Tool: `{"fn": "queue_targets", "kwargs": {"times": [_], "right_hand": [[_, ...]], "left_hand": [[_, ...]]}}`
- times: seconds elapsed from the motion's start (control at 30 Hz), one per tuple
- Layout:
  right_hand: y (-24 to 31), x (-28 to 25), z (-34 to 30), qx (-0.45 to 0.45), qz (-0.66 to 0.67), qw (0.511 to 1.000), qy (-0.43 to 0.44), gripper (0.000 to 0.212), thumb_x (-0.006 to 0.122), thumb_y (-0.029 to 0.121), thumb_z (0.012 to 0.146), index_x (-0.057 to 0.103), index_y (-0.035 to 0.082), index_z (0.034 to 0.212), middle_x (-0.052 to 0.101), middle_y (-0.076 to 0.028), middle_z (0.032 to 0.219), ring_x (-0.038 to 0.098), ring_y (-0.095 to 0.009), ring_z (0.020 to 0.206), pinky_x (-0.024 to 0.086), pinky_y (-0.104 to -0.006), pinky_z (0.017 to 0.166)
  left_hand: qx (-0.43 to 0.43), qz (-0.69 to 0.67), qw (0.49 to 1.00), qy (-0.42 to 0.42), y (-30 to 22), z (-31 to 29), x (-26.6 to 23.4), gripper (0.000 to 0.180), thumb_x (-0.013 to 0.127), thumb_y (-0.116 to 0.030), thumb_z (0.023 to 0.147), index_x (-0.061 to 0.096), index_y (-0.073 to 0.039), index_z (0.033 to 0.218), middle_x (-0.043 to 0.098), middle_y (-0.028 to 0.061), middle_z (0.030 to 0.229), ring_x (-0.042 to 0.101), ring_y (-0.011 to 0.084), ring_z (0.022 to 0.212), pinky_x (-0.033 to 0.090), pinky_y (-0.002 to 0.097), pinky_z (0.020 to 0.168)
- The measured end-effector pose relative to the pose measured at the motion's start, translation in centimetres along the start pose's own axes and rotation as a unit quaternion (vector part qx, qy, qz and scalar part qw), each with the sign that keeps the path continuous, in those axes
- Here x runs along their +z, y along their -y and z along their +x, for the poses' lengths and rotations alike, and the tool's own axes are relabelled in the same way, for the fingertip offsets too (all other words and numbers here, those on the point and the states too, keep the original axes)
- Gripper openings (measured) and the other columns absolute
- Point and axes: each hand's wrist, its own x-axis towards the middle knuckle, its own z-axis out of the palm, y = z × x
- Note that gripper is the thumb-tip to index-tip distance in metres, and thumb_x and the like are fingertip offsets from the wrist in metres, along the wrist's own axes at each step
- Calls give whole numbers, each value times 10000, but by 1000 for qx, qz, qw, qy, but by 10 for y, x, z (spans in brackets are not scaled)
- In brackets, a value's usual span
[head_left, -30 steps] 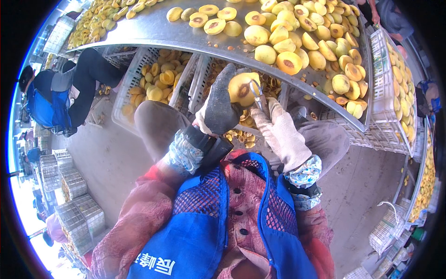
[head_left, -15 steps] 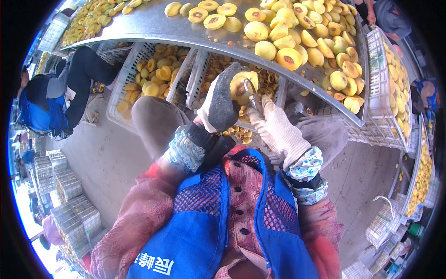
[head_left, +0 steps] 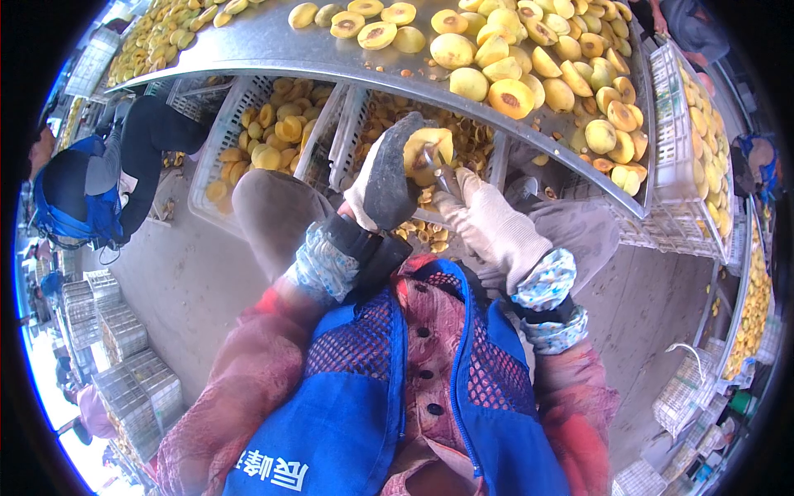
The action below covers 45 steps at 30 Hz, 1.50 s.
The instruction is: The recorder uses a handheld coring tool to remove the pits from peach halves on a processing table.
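My left hand (head_left: 385, 178), in a white glove with a dark grey coating, is closed around a halved yellow peach (head_left: 420, 169), its cut face turned toward my right hand. My right hand (head_left: 492, 219), in a cream knit glove, grips a metal pitting tool (head_left: 445, 178). The tool's tip is at the middle of the cut face, by the brown pit area; how deep it sits is hard to see. Under both hands a white plastic crate (head_left: 346, 136) holds brownish peach scraps (head_left: 475, 149).
A metal table (head_left: 273, 41) with a curved edge lies ahead, bearing many peach halves (head_left: 513, 97). Another white crate (head_left: 231, 124) of peaches stands at the left, and a full crate (head_left: 691, 149) rises at the right. A person in blue (head_left: 78, 190) sits at the far left.
The tool's curved loop, earlier standing out at the right of the cut face, is now at the peach's middle. The peach half has shifted slightly left and turned.
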Motion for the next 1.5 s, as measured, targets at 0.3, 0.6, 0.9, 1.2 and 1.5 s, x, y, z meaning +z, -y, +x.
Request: {"fn": "queue_targets", "kwargs": {"times": [0.3, 0.6, 0.9, 1.2, 1.5], "right_hand": [[7, -6, 4, 32, 16, 998, 57, 391, 501, 329, 975, 489, 7, 1196, 583, -96, 763, 573, -162, 629, 453, -308, 545], [-29, 27, 11, -108, 83, 990, -27, 396, 489, 327, 969, 497, -8, 1180, 612, -123, 812, 596, -211, 711, 485, -359, 649], [-3, -12, 10, 54, 72, 982, 165, 390, 545, 328, 950, 509, -15, 1133, 615, -144, 815, 628, -223, 698, 483, -354, 574], [-19, 1, 14, -16, 72, 989, 131, 375, 545, 322, 953, 526, -15, 1119, 610, -119, 753, 591, -212, 614, 463, -340, 552], [-17, -15, 3, 81, 434, 856, 270, 322, 534, 289, 958, 536, -5, 1088, 571, -38, 711, 530, -126, 534, 428, -290, 470]], "left_hand": [[-24, -8, 996, -86, -5, -9, 7, 318, 654, -23, 733, 600, -39, 1047, 597, 135, 913, 584, 321, 853, 460, 381, 765], [-127, -112, 986, -2, 14, -35, 13, 715, 665, 80, 627, 483, -1, 1314, 549, 169, 1269, 525, 317, 1196, 396, 378, 1044], [-144, -198, 969, 43, 13, -27, 4, 807, 726, 34, 549, 481, 19, 1318, 577, 157, 1246, 551, 269, 1185, 430, 370, 1020], [-71, -109, 987, 90, 18, -12, -6, 716, 648, 3, 611, 490, 15, 1310, 594, 169, 1231, 566, 264, 1167, 427, 356, 1019], [-80, -123, 986, 74, 13, -14, -9, 660, 632, -54, 620, 522, 44, 1264, 583, 201, 1251, 559, 347, 1175, 421, 400, 1026]]}}
